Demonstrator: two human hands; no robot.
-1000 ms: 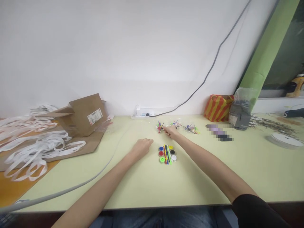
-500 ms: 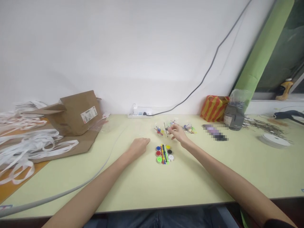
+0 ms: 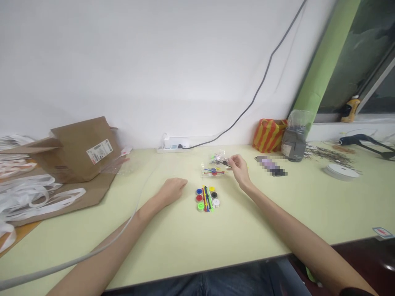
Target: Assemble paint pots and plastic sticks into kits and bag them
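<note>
My right hand (image 3: 239,167) is above the table with its fingertips pinched on a thin black arrow-shaped piece (image 3: 226,163), which points to the left. Just beyond and left of it lie clear plastic packets, one with coloured arrows and a disc (image 3: 213,172), another with small pieces (image 3: 218,158) partly behind the black arrow. Closer to me are a row of coloured plastic arrows (image 3: 207,199) and, on both sides of them, small round discs, among them a red disc (image 3: 199,198) and a black disc (image 3: 214,195). My left hand (image 3: 173,191) rests on the table, loosely closed, nothing visible in it.
An open cardboard box (image 3: 83,152) and white ribbons (image 3: 46,193) occupy the left. A grey cable (image 3: 101,248) crosses above my left forearm. At the back stands a power strip (image 3: 173,149); to the right are a striped bag (image 3: 269,135), a grey container (image 3: 293,144) and a white spool (image 3: 341,172).
My right hand has moved a little right, and the black arrow has turned from upright to nearly level. The packets appear differently placed. The whole view has swung right; my left hand stays put.
</note>
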